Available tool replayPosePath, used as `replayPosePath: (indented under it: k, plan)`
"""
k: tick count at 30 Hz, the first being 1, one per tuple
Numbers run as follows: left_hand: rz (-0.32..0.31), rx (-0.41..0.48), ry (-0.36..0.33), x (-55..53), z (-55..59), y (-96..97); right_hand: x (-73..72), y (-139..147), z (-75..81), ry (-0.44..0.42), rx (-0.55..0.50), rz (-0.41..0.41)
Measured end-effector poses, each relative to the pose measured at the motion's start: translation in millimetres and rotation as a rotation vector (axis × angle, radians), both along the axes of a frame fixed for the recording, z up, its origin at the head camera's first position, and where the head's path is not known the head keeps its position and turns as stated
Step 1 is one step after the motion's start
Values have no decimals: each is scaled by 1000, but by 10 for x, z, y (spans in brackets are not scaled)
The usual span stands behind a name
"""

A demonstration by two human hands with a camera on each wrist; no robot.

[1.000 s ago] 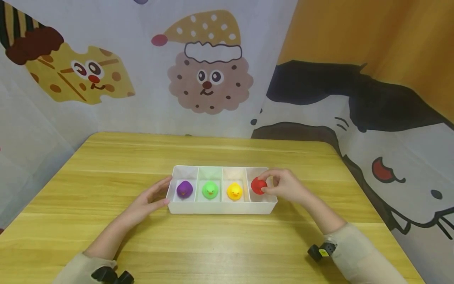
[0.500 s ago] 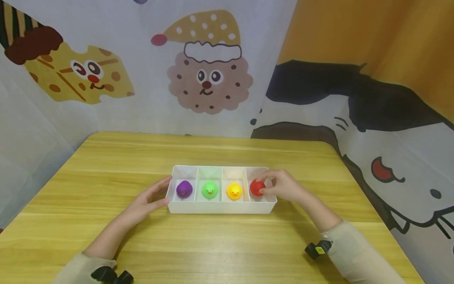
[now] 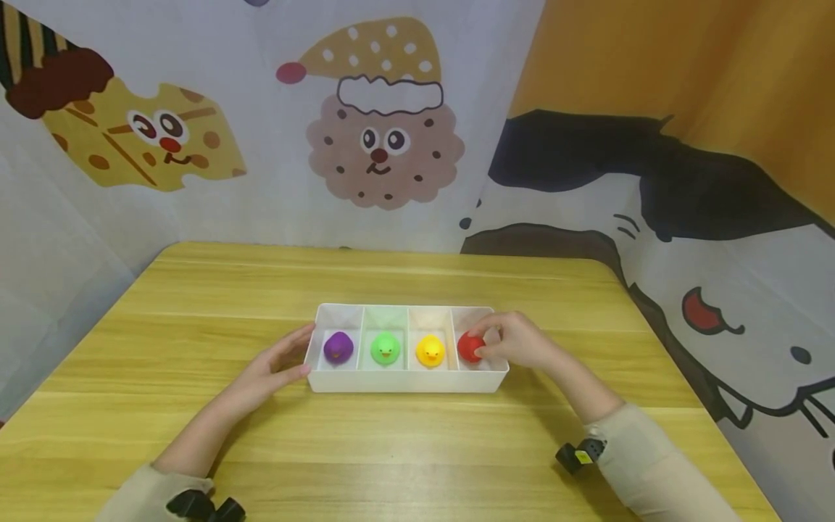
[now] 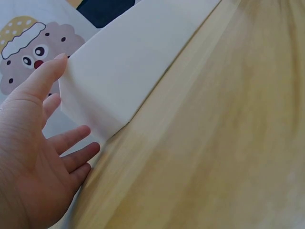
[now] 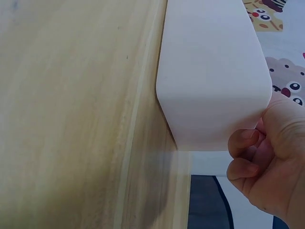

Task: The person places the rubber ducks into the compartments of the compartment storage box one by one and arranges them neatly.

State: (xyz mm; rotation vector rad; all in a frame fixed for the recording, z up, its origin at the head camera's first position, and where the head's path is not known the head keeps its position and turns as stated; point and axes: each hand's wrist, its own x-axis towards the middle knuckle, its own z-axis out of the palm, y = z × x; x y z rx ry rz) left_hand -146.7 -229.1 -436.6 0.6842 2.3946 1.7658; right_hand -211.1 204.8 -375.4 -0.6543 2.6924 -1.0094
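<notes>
A white box with a row of open compartments lies lengthwise on the table. In the rightmost compartment is a red rubber duck, its face not visible. My right hand reaches over the box's right end and pinches this duck between thumb and fingers; the wall hides the fingertips in the right wrist view. A purple rubber duck, a green one and a yellow rubber duck occupy the other compartments, one in each. At the left end, my left hand touches the box with fingers extended, thumb near the front corner.
The wooden table extends around the box on all sides. Behind it hangs a white curtain printed with cartoon figures. Each sleeve carries a small black camera, such as the right wrist camera.
My right hand has lowered the red duck slightly and shifted it a little left within its compartment. The left hand and the box look almost unmoved.
</notes>
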Motion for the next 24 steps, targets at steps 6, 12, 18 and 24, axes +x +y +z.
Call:
replayPosePath:
  k: [6, 12, 18, 24]
  plan:
    - [11, -10, -12, -5, 4, -6, 0, -28, 25, -9, 44, 4]
    - [11, -15, -17, 5, 21, -2, 6, -45, 43, -46, 67, -16]
    - [7, -13, -10, 10, 29, 2, 12, -46, 35, -46, 89, -36]
    - [12, -14, -13, 15, 24, 5, 18, -40, 27, -27, 86, -28]
